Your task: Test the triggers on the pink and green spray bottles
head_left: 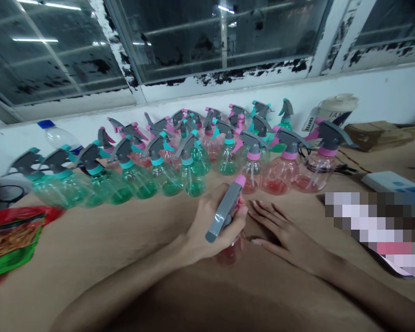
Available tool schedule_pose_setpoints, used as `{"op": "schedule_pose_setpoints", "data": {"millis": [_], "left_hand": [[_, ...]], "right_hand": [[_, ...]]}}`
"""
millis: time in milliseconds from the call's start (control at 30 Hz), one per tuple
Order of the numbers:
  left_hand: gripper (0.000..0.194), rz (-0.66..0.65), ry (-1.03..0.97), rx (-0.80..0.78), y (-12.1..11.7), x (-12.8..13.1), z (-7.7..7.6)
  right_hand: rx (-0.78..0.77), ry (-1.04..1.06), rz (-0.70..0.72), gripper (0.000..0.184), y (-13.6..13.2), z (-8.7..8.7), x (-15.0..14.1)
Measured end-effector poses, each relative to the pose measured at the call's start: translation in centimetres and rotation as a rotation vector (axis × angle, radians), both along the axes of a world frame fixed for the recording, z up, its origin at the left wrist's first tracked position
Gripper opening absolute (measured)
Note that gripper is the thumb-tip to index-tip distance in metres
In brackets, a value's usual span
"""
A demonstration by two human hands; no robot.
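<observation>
My left hand (210, 221) is wrapped round the neck of a pink spray bottle (230, 251) with a grey trigger head and pink nozzle. The bottle is near the front of the table, its lower body partly hidden by my fingers. Close by on the right, my right hand (280, 226) lies palm down on the tabletop, fingers stretched out and holding nothing. Behind both hands stand several pink spray bottles (280, 173). To the left of these is a row of green spray bottles (138, 180) with turquoise collars and grey heads.
A red and green food packet (14, 244) lies at the left. Behind the row is a blue-capped clear bottle (58, 136). At the right are a coffee cup (335, 110), a brown cardboard piece (380, 134), a white box (394, 182) and a blurred-out flat item (376, 230). Windows line the back wall.
</observation>
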State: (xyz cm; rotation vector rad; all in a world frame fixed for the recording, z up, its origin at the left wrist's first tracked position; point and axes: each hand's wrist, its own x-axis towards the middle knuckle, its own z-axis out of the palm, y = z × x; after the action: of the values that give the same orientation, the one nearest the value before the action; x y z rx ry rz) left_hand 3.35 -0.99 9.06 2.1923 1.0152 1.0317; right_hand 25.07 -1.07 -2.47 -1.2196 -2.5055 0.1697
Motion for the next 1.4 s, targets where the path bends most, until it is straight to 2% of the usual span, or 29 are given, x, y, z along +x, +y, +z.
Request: {"op": "schedule_pose_setpoints", "data": {"millis": [67,267,733,933,1067,1400], "left_hand": [[0.007,0.004,0.005,-0.011,0.0,0.0,0.0],[0.018,0.024,0.009,0.099,0.0,0.0,-0.2],[0.019,0.080,-0.043,0.117,-0.3,0.0,-1.1],[0.012,0.101,-0.050,0.083,-0.5,0.1,-1.0],[0.016,0.056,-0.059,0.065,-0.4,0.1,-0.9],[0.008,-0.015,0.062,0.032,-0.3,-0.3,0.8]], "right_hand": [[-0.001,-0.005,-0.002,0.064,0.0,0.0,0.0],[-0.005,-0.019,0.001,0.063,0.0,-0.1,0.1],[-0.010,-0.017,-0.014,0.065,-0.1,0.0,0.0],[-0.005,-0.027,-0.012,0.065,0.1,-0.2,0.1],[-0.006,-0.030,-0.016,0.065,0.0,-0.3,0.1],[-0.011,-0.044,-0.023,0.066,-0.1,0.0,0.0]]}}
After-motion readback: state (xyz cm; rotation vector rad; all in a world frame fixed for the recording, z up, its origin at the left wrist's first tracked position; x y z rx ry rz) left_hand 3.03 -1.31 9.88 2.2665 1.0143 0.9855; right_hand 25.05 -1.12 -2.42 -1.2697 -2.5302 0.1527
